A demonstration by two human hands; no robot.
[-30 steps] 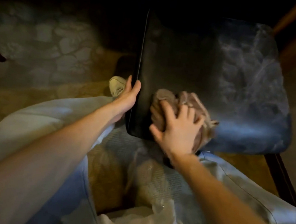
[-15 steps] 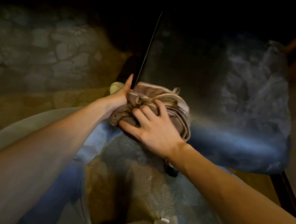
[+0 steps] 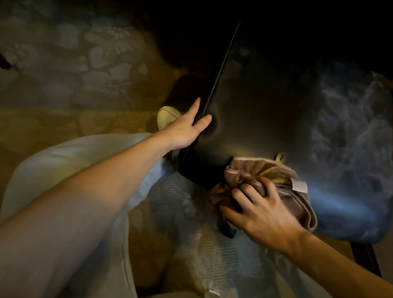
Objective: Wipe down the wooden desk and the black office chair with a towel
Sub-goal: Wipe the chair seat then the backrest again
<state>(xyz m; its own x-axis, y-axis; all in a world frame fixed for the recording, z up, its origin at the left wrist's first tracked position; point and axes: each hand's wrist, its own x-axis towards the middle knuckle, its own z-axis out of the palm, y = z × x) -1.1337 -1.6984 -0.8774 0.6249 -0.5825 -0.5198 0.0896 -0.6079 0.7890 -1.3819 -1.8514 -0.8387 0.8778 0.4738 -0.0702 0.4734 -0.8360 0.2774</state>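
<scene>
Head view: chair-wiping step is underway. The desk is not showing for certain; a wooden strip beyond the chair's far right corner may be part of it. The black office chair (image 3: 257,112) is filling the middle of the frame, its dark smooth panel turned toward the person. The towel (image 3: 291,199) is lying bunched against the chair's near edge, part of it hanging over that edge. The right hand (image 3: 259,214) is gripping the bunched towel, fingers curled into the cloth and pressing it onto the chair. The left hand (image 3: 185,127) is lying open at the chair's left edge, fingers straight along the outer side, thumb resting on the panel face, apparently steadying it. A pale shoe (image 3: 167,115) is showing just left of the chair, beside that hand. Judgement: most of the panel is waiting beyond the towel, so the next stroke is calling for a firm push away from the near edge while the left hand is bracing.
</scene>
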